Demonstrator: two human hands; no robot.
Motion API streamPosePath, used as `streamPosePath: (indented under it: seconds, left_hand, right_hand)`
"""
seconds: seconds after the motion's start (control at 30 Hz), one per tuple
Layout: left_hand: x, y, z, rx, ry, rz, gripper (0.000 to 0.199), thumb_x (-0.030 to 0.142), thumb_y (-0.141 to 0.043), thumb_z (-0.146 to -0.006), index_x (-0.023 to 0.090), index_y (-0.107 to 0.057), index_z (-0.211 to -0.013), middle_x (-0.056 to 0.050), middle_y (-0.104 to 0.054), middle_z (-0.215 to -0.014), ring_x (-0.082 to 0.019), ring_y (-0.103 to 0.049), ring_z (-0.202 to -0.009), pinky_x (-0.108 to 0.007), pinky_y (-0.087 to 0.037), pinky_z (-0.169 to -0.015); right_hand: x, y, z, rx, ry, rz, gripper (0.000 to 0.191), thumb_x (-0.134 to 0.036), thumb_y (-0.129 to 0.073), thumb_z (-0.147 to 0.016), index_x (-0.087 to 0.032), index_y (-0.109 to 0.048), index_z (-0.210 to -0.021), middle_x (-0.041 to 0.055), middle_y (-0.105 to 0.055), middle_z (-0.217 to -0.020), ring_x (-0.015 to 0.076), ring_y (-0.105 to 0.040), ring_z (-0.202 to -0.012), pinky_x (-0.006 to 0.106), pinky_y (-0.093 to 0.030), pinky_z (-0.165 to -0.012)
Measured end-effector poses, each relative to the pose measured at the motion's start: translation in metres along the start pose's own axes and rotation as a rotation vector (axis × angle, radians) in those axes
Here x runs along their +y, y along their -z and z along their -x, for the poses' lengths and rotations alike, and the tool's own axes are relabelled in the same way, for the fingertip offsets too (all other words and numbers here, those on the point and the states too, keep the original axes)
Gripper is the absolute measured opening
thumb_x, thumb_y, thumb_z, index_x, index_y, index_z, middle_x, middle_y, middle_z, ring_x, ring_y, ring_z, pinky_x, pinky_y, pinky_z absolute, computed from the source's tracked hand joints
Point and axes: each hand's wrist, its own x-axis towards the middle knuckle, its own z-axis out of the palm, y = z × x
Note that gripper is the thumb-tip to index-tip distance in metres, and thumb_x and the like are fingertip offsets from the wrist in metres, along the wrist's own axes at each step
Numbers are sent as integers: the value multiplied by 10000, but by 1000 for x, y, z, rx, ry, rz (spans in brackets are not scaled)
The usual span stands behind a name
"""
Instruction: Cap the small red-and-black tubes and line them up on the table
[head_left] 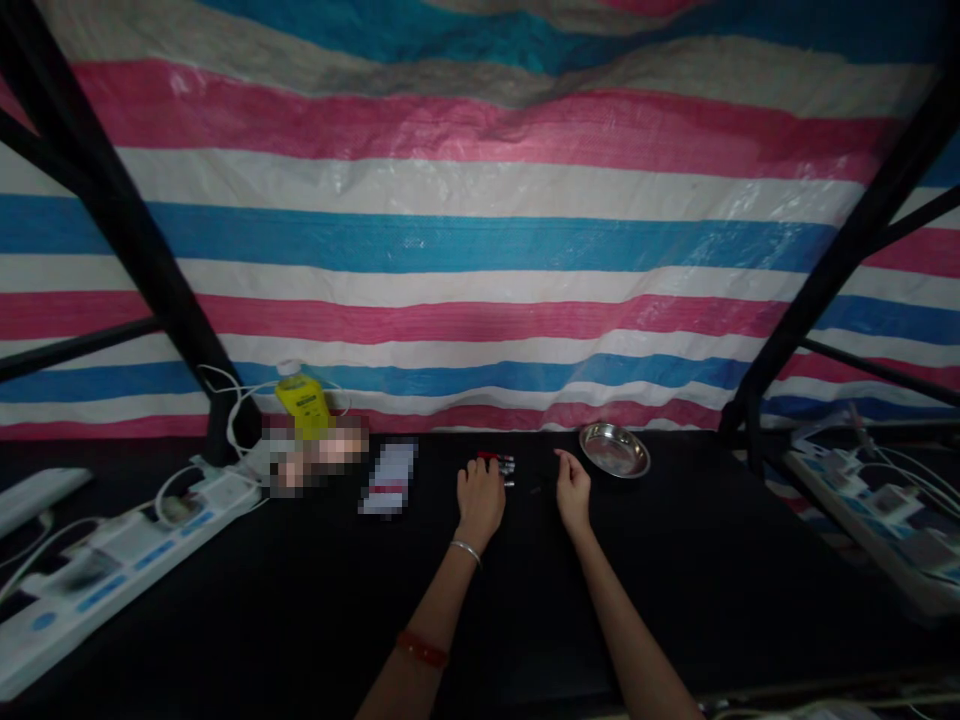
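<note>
My left hand (481, 497), with a silver bangle at the wrist, lies palm down on the black table, fingers slightly apart. At its fingertips are several small slim tubes or pens with shiny silver ends (508, 468), one of them red (491, 456). The hand partly covers them. My right hand (574, 492) is just to the right, its thumb and fingers pressed together in a pinch. What it pinches, if anything, is too small and dark to make out. Behind it, on the right, stands a shallow round metal dish (615, 451).
A pixelated phone-like object (389, 478) lies left of my hands. Further left are a yellow bottle with a white cap (304, 398) and a long white power strip (142, 555) with plugs and cables. More plugs (892, 500) lie far right. Black frame posts (139, 240) flank the striped sheet.
</note>
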Motion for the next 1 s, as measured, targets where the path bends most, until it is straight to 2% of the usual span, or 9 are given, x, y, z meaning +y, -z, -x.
streamPosePath:
  seconds: [0.07, 0.1, 0.2, 0.4, 0.5, 0.73, 1.0]
  left_hand:
    - [5, -3, 1, 8, 8, 10, 294, 326, -425, -877, 141, -589, -1036, -140, -566, -966, -285, -486, -935, -403, -368, -795]
    - [7, -5, 1, 11, 15, 9, 335, 372, -422, -876, 133, -588, -1043, -147, -564, -970, -290, -486, -934, -405, -371, -793]
    - [10, -9, 2, 8, 42, -14, 449, 458, -429, -860, 102, -576, -1091, -171, -557, -1001, -303, -485, -941, -412, -375, -792]
    - [12, -20, 6, -23, 45, -64, 567, 484, -434, -853, 76, -483, -1244, -180, -553, -1062, -292, -482, -962, -390, -385, -788]
    - [13, -22, 8, -22, 46, -82, 572, 474, -426, -862, 76, -457, -1271, -163, -552, -1077, -275, -484, -959, -378, -386, -794]
    - [15, -19, 11, -37, 65, -80, 579, 457, -414, -872, 59, -434, -1292, -165, -543, -1097, -271, -488, -959, -373, -391, -797]
    - [16, -14, 13, -65, 75, -60, 600, 457, -417, -868, 51, -408, -1310, -186, -514, -1165, -278, -483, -987, -372, -389, -821]
  right_hand:
    - [2, 5, -2, -52, 116, 246, 417, -469, -386, -844, -155, -611, -1001, 82, -633, -919, 193, -576, -848, 305, -422, -745]
    - [4, 6, -2, -82, 139, 358, 412, -437, -350, -864, -158, -599, -1036, 88, -631, -956, 200, -575, -876, 313, -417, -771]
    - [8, 6, -1, -154, 152, 634, 389, -317, -286, -895, -161, -566, -1116, 96, -620, -969, 207, -565, -889, 316, -408, -779]
    - [10, 0, 2, -264, 253, 988, 359, -187, -305, -887, -168, -608, -1079, 120, -587, -951, 235, -502, -921, 309, -384, -772]
    - [5, -2, 5, -321, 256, 1086, 358, -211, -305, -908, -170, -580, -1133, 119, -568, -974, 227, -493, -934, 296, -382, -779]
    - [-5, -4, 9, -391, 253, 1184, 410, -394, -340, -917, -180, -523, -1215, 121, -541, -1034, 236, -489, -978, 310, -378, -821]
    - [-1, -3, 9, -377, 281, 1148, 398, -394, -391, -893, -163, -547, -1178, 128, -510, -1017, 243, -505, -955, 327, -396, -828]
